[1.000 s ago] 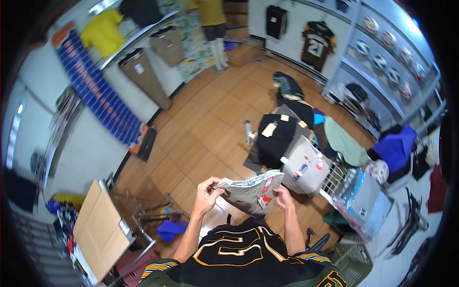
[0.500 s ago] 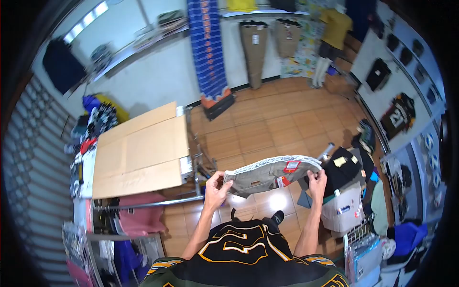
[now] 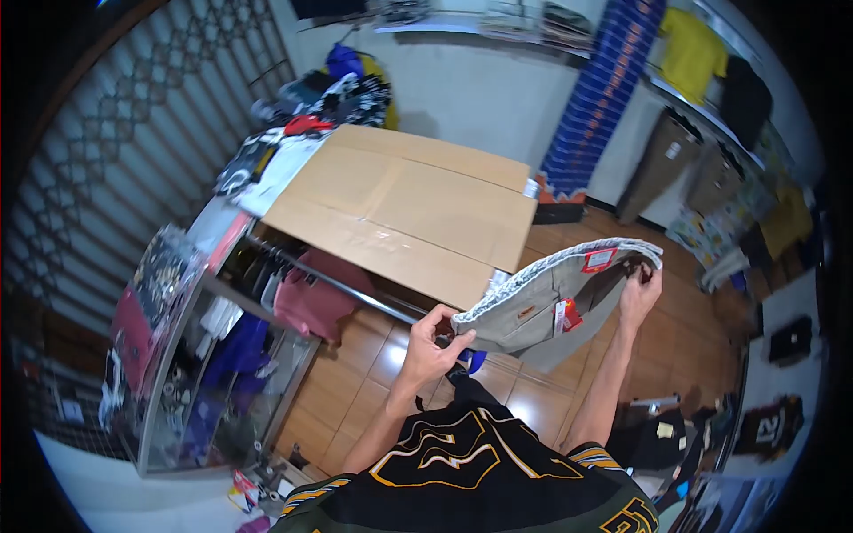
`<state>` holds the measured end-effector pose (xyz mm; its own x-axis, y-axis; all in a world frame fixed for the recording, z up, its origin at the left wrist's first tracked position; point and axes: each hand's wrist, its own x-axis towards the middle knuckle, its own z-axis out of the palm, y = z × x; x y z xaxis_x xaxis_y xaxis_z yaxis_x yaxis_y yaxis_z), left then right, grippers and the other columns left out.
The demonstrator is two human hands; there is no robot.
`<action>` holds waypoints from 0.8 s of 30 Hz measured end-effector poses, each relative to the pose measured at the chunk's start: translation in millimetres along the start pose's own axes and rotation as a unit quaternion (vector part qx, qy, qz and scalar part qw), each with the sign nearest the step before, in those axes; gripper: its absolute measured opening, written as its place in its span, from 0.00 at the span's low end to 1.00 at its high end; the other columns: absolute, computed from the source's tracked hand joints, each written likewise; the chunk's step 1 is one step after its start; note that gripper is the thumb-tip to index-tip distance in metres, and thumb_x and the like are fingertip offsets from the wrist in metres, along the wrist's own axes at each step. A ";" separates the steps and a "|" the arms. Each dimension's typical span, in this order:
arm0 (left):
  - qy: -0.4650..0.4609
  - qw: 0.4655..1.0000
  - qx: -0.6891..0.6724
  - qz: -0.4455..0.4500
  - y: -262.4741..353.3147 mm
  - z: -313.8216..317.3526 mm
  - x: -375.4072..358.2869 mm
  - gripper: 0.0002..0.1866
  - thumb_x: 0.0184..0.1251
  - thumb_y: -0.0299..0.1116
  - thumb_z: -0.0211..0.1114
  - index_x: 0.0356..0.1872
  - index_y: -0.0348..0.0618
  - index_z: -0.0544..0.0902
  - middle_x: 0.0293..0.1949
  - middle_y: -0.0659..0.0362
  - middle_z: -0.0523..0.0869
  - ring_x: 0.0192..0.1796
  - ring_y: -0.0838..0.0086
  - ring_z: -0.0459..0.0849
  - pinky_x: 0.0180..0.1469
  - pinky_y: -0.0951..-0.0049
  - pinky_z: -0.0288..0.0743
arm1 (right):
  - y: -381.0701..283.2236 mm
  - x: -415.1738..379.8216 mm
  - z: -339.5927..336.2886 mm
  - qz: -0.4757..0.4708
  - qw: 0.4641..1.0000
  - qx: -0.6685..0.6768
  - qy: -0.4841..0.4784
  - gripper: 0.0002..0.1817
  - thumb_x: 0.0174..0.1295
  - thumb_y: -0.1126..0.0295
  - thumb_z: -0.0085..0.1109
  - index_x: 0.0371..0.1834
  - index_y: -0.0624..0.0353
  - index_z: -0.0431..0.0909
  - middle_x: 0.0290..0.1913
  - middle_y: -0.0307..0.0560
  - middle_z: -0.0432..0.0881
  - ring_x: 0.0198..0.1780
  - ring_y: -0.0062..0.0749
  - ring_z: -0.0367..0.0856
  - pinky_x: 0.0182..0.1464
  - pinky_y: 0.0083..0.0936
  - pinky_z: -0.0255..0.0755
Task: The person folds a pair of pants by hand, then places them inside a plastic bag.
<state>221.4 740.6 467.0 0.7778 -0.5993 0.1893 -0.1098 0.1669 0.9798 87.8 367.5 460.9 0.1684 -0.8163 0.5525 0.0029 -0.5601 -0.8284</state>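
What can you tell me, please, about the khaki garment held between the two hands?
The khaki garment looks like woven cloth, with a pale patterned waistband lining, a red-bordered label, a red-and-white tag and a small brownish patch. It hangs tilted above the tiled floor, gripped at its waist ends by the left hand and, higher, the right hand.

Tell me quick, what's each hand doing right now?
Left hand: closed, holding one end of the garment.
Right hand: closed, holding the garment's other end.
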 end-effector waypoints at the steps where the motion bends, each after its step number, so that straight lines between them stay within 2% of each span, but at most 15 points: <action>1: 0.004 1.000 0.010 0.001 -0.4 -6.8 -0.1 0.11 0.63 0.22 0.74 0.41 0.39 0.80 0.33 0.67 0.84 0.36 0.87 0.79 0.37 0.83 0.72 | -7.6 8.2 21.4 -0.006 1.000 0.011 -0.001 0.16 0.67 0.86 0.51 0.56 0.64 0.77 0.45 0.40 0.83 0.46 0.24 0.82 0.53 0.23 0.76; 2: 0.008 1.000 0.020 0.002 -0.7 -14.1 0.3 0.12 0.63 0.21 0.74 0.43 0.39 0.80 0.34 0.68 0.83 0.36 0.88 0.78 0.37 0.84 0.70 | -13.0 14.8 43.7 -0.011 1.000 0.022 -0.001 0.17 0.66 0.87 0.49 0.57 0.65 0.76 0.46 0.41 0.83 0.47 0.25 0.82 0.57 0.24 0.74; 4: 0.030 0.999 0.029 0.020 3.8 -25.8 5.5 0.12 0.63 0.22 0.75 0.43 0.39 0.80 0.33 0.68 0.82 0.36 0.88 0.77 0.36 0.84 0.69 | -18.1 26.5 87.9 -0.038 0.997 0.065 -0.024 0.19 0.65 0.89 0.49 0.58 0.66 0.76 0.49 0.43 0.84 0.51 0.26 0.82 0.58 0.23 0.74; 6: 0.045 0.998 0.038 0.034 8.0 -39.7 10.6 0.12 0.63 0.23 0.75 0.42 0.39 0.80 0.33 0.69 0.82 0.35 0.89 0.76 0.36 0.84 0.69 | -22.7 33.5 131.3 -0.070 0.986 0.148 -0.035 0.18 0.66 0.89 0.51 0.59 0.67 0.75 0.52 0.46 0.84 0.55 0.27 0.82 0.60 0.23 0.73; 7: 0.055 0.996 0.059 0.038 9.7 -47.3 14.7 0.12 0.63 0.23 0.75 0.42 0.39 0.80 0.32 0.69 0.81 0.34 0.89 0.75 0.35 0.84 0.68 | -22.0 36.3 153.7 -0.052 0.983 0.171 -0.046 0.18 0.68 0.88 0.53 0.61 0.68 0.75 0.55 0.47 0.84 0.58 0.27 0.81 0.60 0.23 0.73; 10: 0.077 0.991 0.104 0.026 5.6 -73.5 29.3 0.13 0.61 0.25 0.76 0.40 0.39 0.79 0.32 0.69 0.81 0.34 0.89 0.73 0.34 0.84 0.66 | -29.0 30.8 220.4 -0.053 0.977 0.194 -0.064 0.22 0.67 0.87 0.55 0.65 0.68 0.74 0.57 0.46 0.84 0.56 0.26 0.81 0.59 0.21 0.72; 11: 0.087 0.990 0.111 0.006 -1.1 -81.8 35.5 0.13 0.60 0.24 0.75 0.40 0.39 0.78 0.32 0.69 0.81 0.34 0.89 0.74 0.35 0.83 0.67 | -7.4 32.1 240.9 -0.032 0.984 0.156 -0.081 0.23 0.64 0.86 0.57 0.64 0.68 0.75 0.57 0.45 0.84 0.56 0.27 0.80 0.60 0.22 0.72; 12: 0.098 0.988 0.118 -0.014 -9.6 -90.3 43.4 0.13 0.59 0.24 0.74 0.39 0.38 0.78 0.32 0.68 0.82 0.34 0.88 0.74 0.36 0.83 0.69 | -2.8 28.1 265.1 -0.059 0.974 0.199 -0.091 0.23 0.62 0.84 0.59 0.63 0.67 0.76 0.58 0.49 0.83 0.56 0.30 0.81 0.60 0.24 0.72; 14: 0.109 0.989 0.102 -0.003 -33.7 -108.1 61.3 0.13 0.57 0.26 0.71 0.42 0.36 0.79 0.29 0.66 0.80 0.32 0.87 0.72 0.34 0.81 0.68 | 19.7 17.7 304.8 -0.025 0.991 0.068 -0.111 0.19 0.65 0.81 0.61 0.60 0.66 0.78 0.58 0.52 0.81 0.57 0.35 0.81 0.62 0.26 0.71; 16: 0.115 0.989 0.068 -0.057 -51.0 -127.2 80.4 0.15 0.56 0.25 0.69 0.46 0.34 0.81 0.32 0.62 0.83 0.34 0.84 0.76 0.37 0.78 0.73 | 19.9 -4.5 337.4 0.000 0.991 0.055 -0.125 0.16 0.67 0.76 0.63 0.58 0.66 0.79 0.57 0.55 0.79 0.57 0.39 0.82 0.62 0.30 0.72; 17: 0.111 0.986 0.127 -0.005 -64.1 -138.1 90.2 0.20 0.55 0.26 0.68 0.51 0.32 0.81 0.37 0.55 0.87 0.39 0.78 0.82 0.43 0.73 0.78 | 32.0 -12.3 354.7 0.057 0.985 0.058 -0.154 0.16 0.68 0.73 0.64 0.56 0.67 0.79 0.54 0.54 0.80 0.57 0.43 0.82 0.62 0.33 0.74; 18: 0.108 0.986 0.130 -0.008 -69.0 -146.6 95.8 0.20 0.55 0.26 0.68 0.51 0.32 0.81 0.37 0.55 0.87 0.39 0.78 0.82 0.43 0.73 0.78 | 67.4 -23.0 376.5 0.070 0.979 0.099 -0.164 0.15 0.69 0.71 0.64 0.56 0.67 0.80 0.55 0.55 0.79 0.58 0.44 0.81 0.59 0.35 0.76; 21: 0.023 0.961 0.216 -0.171 -74.2 -172.3 111.3 0.25 0.55 0.30 0.70 0.54 0.30 0.81 0.43 0.47 0.89 0.46 0.69 0.85 0.52 0.68 0.79 | 96.4 -56.8 399.7 0.103 0.978 0.069 -0.169 0.18 0.67 0.72 0.65 0.58 0.66 0.78 0.57 0.57 0.77 0.61 0.49 0.78 0.63 0.37 0.73; 23: 0.003 0.964 0.196 -0.179 -106.1 -187.6 114.4 0.25 0.54 0.30 0.70 0.54 0.30 0.81 0.43 0.47 0.89 0.48 0.69 0.86 0.53 0.67 0.79 | 82.3 -68.7 396.8 -0.015 0.965 -0.102 -0.243 0.21 0.64 0.73 0.64 0.61 0.65 0.76 0.60 0.61 0.75 0.64 0.55 0.74 0.67 0.41 0.69; 24: -0.009 0.967 0.176 -0.184 -118.2 -194.6 117.5 0.25 0.54 0.30 0.71 0.54 0.30 0.81 0.44 0.47 0.89 0.49 0.68 0.86 0.54 0.67 0.79 | 68.7 -69.4 398.6 -0.009 0.965 -0.107 -0.237 0.21 0.64 0.73 0.64 0.61 0.65 0.76 0.60 0.61 0.75 0.64 0.55 0.74 0.67 0.41 0.69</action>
<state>446.2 802.7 360.9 0.7942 -0.5811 -0.1776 -0.0339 -0.3342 0.9419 469.2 442.0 329.0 0.6034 -0.6778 0.4201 -0.1854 -0.6316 -0.7528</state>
